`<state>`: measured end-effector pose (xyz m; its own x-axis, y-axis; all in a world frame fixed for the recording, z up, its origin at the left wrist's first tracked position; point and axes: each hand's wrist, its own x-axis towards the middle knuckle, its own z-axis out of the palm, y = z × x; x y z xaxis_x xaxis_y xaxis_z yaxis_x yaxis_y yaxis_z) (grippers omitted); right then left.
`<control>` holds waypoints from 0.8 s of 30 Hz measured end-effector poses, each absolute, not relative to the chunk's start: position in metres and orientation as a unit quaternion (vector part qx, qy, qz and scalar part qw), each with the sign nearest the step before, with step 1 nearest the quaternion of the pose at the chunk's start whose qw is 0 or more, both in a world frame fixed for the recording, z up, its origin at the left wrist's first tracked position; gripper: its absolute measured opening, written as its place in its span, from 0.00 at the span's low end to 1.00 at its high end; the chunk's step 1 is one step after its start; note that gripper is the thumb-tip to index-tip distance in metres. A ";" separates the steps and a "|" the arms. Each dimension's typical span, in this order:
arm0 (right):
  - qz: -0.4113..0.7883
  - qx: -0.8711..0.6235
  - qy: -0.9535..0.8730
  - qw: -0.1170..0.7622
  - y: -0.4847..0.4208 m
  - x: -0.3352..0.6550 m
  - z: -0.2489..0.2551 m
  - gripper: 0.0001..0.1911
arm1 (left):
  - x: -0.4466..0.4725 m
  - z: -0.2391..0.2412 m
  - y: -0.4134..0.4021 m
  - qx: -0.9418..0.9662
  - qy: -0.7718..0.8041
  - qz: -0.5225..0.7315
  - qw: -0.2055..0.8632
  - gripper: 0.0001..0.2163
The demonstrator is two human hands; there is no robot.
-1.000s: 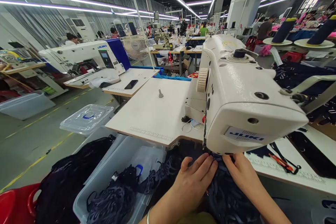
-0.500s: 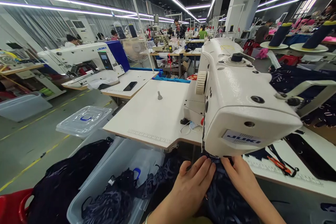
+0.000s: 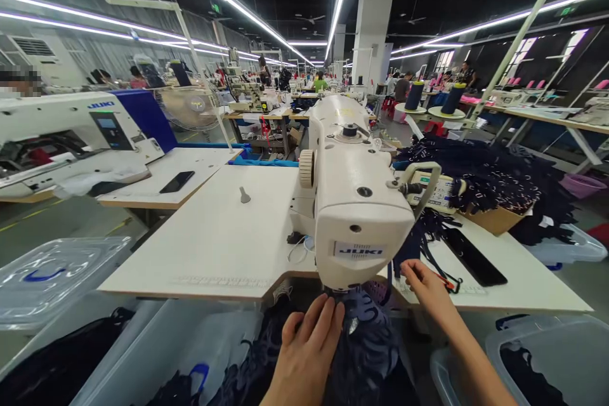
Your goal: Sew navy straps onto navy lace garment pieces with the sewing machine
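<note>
My left hand lies with its fingers stretched out and its thumb apart, on navy straps just below the head of a white sewing machine. The needle area is hidden behind the machine head. To the right, my right hand is over the table edge, thumb and forefinger pinched together. Its fingertips are beside navy fabric strips on the table; what is between them is too small to make out. Orange-handled snips lie just beyond that hand, partly covered by it.
A black phone lies on the right of the table. Behind it, a heap of navy straps fills a cardboard box. Plastic bins stand at the lower left, and another bin at the lower right. A second machine is at left.
My right hand has left the fabric beneath the machine head and moved right to the strips by the table edge. My left hand stays on the straps. The view has turned right.
</note>
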<state>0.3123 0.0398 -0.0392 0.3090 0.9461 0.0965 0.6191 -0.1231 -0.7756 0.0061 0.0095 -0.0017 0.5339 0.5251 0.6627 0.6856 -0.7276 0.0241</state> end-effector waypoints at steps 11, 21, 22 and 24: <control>0.131 -0.849 -0.482 0.171 0.067 0.414 -0.043 0.13 | 0.011 -0.001 0.005 -0.877 -0.358 -0.285 0.150 0.22; 0.154 -0.818 -0.499 0.241 0.076 0.421 -0.046 0.14 | 0.013 0.013 -0.012 -0.898 -0.348 -0.224 0.150 0.16; 0.168 -0.812 -0.495 0.258 0.077 0.421 -0.045 0.12 | 0.012 0.016 -0.014 -0.907 -0.333 -0.216 0.138 0.14; 0.194 -0.800 -0.480 0.304 0.078 0.422 -0.038 0.08 | 0.012 0.023 -0.016 -0.923 -0.317 -0.190 0.112 0.10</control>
<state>0.4222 0.0781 -0.0383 0.4642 0.8855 -0.0186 0.6503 -0.3550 -0.6717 0.0118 -0.0161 0.0226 0.7274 0.5418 0.4211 0.6270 -0.7741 -0.0870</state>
